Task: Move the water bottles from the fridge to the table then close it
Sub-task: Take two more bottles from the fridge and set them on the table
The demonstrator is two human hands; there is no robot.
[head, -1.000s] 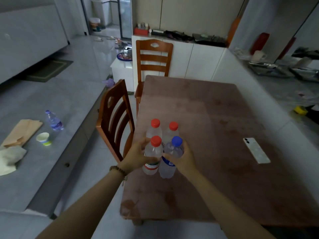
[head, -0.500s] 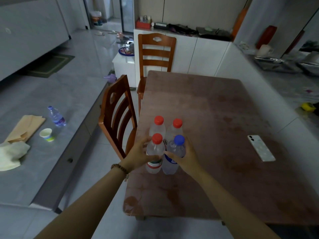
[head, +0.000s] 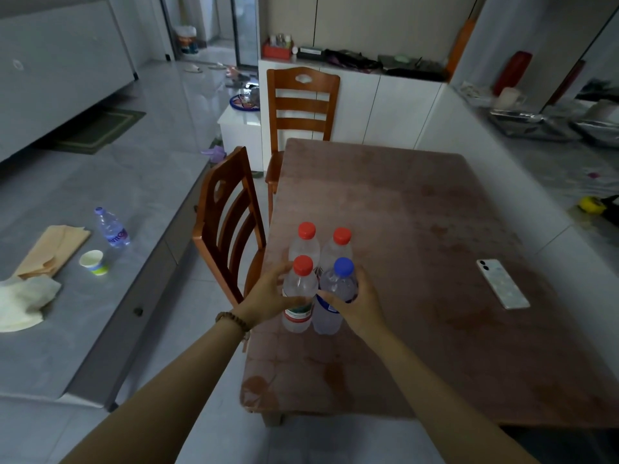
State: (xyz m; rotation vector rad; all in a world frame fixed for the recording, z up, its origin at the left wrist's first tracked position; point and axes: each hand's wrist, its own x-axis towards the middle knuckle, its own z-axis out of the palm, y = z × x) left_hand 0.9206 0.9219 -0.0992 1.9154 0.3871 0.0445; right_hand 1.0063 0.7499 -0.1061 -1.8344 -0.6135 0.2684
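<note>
Four water bottles (head: pixel 316 279) are clustered upright near the table (head: pixel 418 229) edge at about seven o'clock of the tabletop, two red-capped ones behind, a red-capped and a blue-capped one in front. Whether the bases are fully seated on the table cannot be told.

The main risk is judged to be a topple on release: the bottles are packed touching one another, so a finger dragged away carelessly could tip one toward the near edge or against the chair (head: pixel 227 222) at nine o'clock.

The left hand (head: pixel 268 296) is wrapped around the front red-capped bottle, fingers curled on its side. The right hand (head: pixel 360 304) is pressed around the blue-capped bottle. Both forearms are extended forward, converging.
</note>
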